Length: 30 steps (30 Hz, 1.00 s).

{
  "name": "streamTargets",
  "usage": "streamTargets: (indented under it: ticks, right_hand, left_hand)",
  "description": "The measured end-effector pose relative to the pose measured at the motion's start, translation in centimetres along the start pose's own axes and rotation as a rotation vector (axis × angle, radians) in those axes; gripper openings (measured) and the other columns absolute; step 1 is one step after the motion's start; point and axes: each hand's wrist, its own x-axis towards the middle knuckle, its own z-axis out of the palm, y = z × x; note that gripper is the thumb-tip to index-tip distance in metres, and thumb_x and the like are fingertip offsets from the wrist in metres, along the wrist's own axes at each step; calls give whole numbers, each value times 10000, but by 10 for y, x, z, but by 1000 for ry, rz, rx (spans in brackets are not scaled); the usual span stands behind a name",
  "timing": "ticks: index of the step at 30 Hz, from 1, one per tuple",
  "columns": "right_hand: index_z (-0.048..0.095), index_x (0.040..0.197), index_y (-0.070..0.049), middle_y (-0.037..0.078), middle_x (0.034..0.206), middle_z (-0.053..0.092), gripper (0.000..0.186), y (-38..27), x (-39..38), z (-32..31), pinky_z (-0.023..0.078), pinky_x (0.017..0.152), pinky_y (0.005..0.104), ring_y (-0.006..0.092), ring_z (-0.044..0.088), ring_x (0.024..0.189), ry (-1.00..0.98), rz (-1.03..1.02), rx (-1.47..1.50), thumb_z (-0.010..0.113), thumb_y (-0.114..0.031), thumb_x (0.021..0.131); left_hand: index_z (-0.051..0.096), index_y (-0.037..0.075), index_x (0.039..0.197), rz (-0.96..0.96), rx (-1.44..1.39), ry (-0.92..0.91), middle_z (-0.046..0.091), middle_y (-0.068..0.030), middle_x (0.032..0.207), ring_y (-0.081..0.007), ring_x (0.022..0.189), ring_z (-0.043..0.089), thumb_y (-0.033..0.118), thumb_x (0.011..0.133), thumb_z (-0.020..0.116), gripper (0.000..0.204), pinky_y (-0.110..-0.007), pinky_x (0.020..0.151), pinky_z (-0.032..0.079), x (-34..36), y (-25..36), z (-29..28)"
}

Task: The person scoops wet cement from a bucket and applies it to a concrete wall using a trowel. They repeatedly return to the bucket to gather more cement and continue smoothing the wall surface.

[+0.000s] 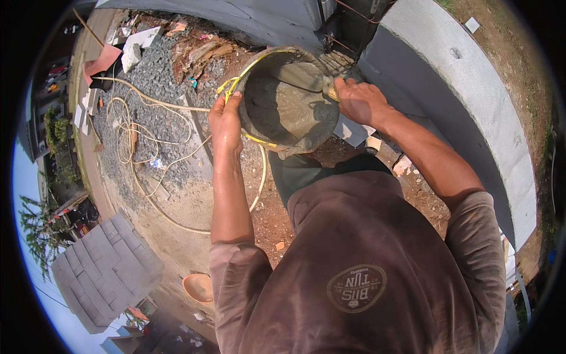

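A dark round bucket [252, 109] hangs tilted in front of me, with wet grey mortar [298, 112] inside and smeared over its rim. Yellow cord [231, 87] is tied along the bucket's edge. My left hand [225, 123] is closed on the left rim beside that cord, thumb on top. In my right hand [361, 101] is the yellowish handle of a trowel [333, 93], gripped at the bucket's right rim. The trowel's blade appears coated in mortar, so its outline is hard to make out.
A pale hose [141, 162] lies in loops across gravel [153, 65] at the left. A curved concrete wall [460, 100] rises close on the right, a grey wall [236, 17] at the far side. Stacked grey blocks [106, 265] and an orange bowl [198, 288] are at lower left.
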Motion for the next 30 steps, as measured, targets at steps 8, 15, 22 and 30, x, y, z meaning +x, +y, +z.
streamTargets:
  ticks: [8,15,22,30]
  right_hand:
    - [444,1247,5,161,968,598,434,-92,18,0,518,687,384,313,647,793,41,-280,-105,468,-68,820]
    - [445,1275,-7,183,989,606,495,-77,2,-15,530,647,364,279,654,839,-47,-325,-169,527,-75,792]
    - [366,1351,-19,226,996,588,586,-57,47,37,513,627,366,288,648,782,-54,-198,-346,502,-38,781]
    - [522,1106,39,223,1002,618,303,-48,12,-1,507,729,396,326,629,884,-177,-262,-178,462,-98,843]
  left_hand:
    - [561,-31,1062,17,-127,-145,634,-99,963,-166,844,611,139,918,535,224,-279,756,501,1,53,-30]
    - [577,-36,1030,83,-27,-1,639,-104,908,-143,778,605,144,907,551,220,-257,717,487,11,67,-57]
    - [650,-22,892,325,196,27,571,26,721,-43,651,433,183,905,565,222,-213,579,361,22,39,-23]
    - [619,3,735,286,252,184,467,61,599,-46,557,357,202,879,603,246,-241,490,289,15,13,-33]
